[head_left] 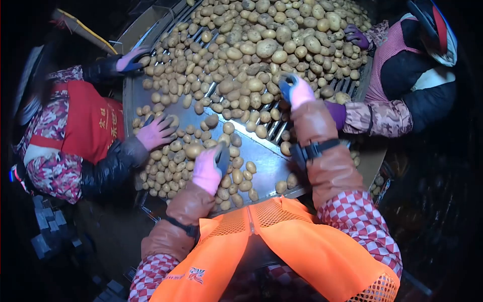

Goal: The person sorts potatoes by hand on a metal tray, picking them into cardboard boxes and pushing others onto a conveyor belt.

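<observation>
Head view: pink-gloved hands (207, 170) curve over rounded potatoes (266, 48) on smooth and slatted metal (261, 155); I cannot tell their grip.

The left arm (188, 210) slants inward across the near edge of the table (269, 163); the gloved left hand (207, 172) lies just beyond, back upward, fingers bent. The right arm (329, 163) also leans inward but reaches farther, the gloved right hand (301, 93) pointing toward the far edge, fingers curled. Their grip is hidden.

potatoes (266, 48): yellowish-tan | vest (201, 267): orange | sleeves (359, 216): red-white checks | cuffs (329, 173): brown | apron (90, 121): red
</observation>
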The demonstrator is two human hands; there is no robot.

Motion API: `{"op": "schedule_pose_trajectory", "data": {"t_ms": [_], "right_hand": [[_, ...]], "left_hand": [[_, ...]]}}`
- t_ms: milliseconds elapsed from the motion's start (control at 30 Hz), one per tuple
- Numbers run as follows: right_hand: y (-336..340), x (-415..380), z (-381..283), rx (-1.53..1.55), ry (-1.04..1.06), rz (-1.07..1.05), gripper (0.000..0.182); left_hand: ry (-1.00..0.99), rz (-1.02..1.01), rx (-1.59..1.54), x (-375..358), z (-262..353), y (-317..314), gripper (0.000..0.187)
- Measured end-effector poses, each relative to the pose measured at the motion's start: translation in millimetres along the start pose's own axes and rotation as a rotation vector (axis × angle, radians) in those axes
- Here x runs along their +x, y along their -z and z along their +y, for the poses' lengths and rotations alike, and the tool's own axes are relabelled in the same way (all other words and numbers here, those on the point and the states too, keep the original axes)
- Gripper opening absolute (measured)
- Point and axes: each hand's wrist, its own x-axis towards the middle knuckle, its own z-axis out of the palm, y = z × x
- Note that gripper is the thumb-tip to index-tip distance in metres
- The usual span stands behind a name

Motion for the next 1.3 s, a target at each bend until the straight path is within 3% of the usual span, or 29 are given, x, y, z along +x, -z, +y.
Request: {"op": "schedule_pose_trajectory", "data": {"t_ms": [33,67,167,267,333,367,467,500,600,667,733,800,900,967,1100,1133,1233,1300], "right_hand": [[11.5,5.0,-20.7,-0.294,0.026,0.067,0.063],[19.8,10.0,-41.2,-0.371,-0.121,-0.108,0.073],[-17.6,34.2,-19.1,-0.535,0.015,-0.089,0.074],[25.1,0.2,-50.6,-0.222,-0.197,-0.365,0.067],[-8.7,-4.7,37.8,0.602,-0.129,-0.418,0.059],[7.1,-43.6,32.5,0.853,-0.261,-0.426,0.061],[1.7,-86.6,71.6,1.594,-0.402,-0.608,0.065],[12.6,-112.1,61.8,1.705,-0.243,-0.588,0.062],[2.8,-138.4,92.7,1.571,-0.164,-0.37,0.06],[18.1,-158.4,88.7,1.498,-0.14,-0.284,0.064],[36.8,-175.1,88.6,1.897,-0.251,-0.37,0.069],[46.1,-197.4,93.0,1.613,-0.056,-0.25,0.054],[80.0,-226.2,102.5,1.996,-0.163,-0.403,0.061],[82.5,-249.1,111.6,1.463,0.158,-0.093,0.061],[102.3,-293.3,134.3,1.445,-0.122,0.098,0.047],[116.0,-305.5,137.9,1.648,-0.324,0.08,0.044],[141.7,-325.1,216.7,1.031,-0.052,0.457,0.036],[180.2,-337.3,257.6,1.095,-0.169,0.779,0.03]], "left_hand": [[-0.073,0.066,0.049,-7.6,6.3,0.0,0.024],[-0.146,0.132,0.098,-12.3,10.5,-0.2,0.025],[-0.215,0.083,0.184,-22.8,-2.4,-12.4,0.029],[-0.277,0.146,0.292,-25.7,0.1,14.9,0.032],[-0.009,0.318,0.385,-19.3,-1.1,40.1,0.042],[0.251,0.414,0.468,-24.7,-17.5,30.7,0.052],[0.121,0.366,0.252,-25.9,-51.0,-3.5,0.057],[0.228,0.341,0.19,-20.7,-36.1,-7.1,0.056],[0.223,0.197,-0.023,-10.7,-16.1,-18.0,0.055],[0.07,0.059,0.013,-4.5,27.3,-24.0,0.054],[0.024,0.004,-0.02,-0.9,61.4,-38.7,0.053],[-0.07,-0.03,0.001,4.6,74.2,-56.5,0.052],[-0.212,-0.087,0.128,9.0,77.9,-75.1,0.052],[-0.211,-0.183,0.239,9.9,79.3,-77.9,0.052],[-0.123,-0.323,0.251,10.9,86.9,-81.5,0.051],[-0.135,-0.316,0.266,6.7,92.6,-80.9,0.051],[-0.229,-0.248,0.314,0.7,82.4,-88.4,0.051],[-0.231,-0.247,0.293,-0.2,84.6,-89.3,0.051]]}}
